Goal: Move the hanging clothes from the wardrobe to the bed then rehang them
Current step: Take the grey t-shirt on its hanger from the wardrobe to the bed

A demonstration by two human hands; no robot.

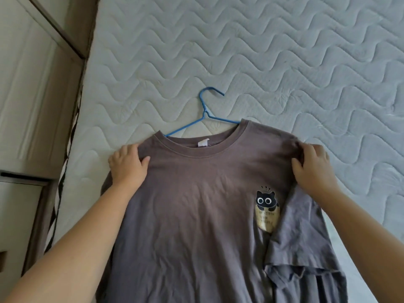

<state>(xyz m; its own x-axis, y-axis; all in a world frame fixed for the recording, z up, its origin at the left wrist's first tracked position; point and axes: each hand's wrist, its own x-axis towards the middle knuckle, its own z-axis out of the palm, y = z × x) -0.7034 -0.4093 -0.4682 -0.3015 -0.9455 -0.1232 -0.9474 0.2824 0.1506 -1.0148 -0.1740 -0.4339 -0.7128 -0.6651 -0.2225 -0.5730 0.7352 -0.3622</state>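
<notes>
One shirt (196,215), grey-brown, lay front-up on the bed (284,51). Its right sleeve (301,237) was folded inward over the shirt's body, just beside one cat print (265,206) on the chest. Two hands were on the shirt, one at each shoulder. The left hand (127,166) gripped the shirt's left shoulder, thumb on top of the cloth and fingers curled over the edge. The right hand (312,167) pinched the right shoulder, where the cloth bunched; its fingertips were hidden, so how deep the hold went is unclear. One white label (49,143) showed inside the collar. One blue hanger (205,114) lay just beyond the shirt's collar, both arms running under the neckline and the hook pointing away from the shirt. The bed beyond the shirt was a bare white mattress quilted in wavy lines. Left of the shirt, past the bed's edge, stood pale wardrobe (26,84) doors with brown trim.
</notes>
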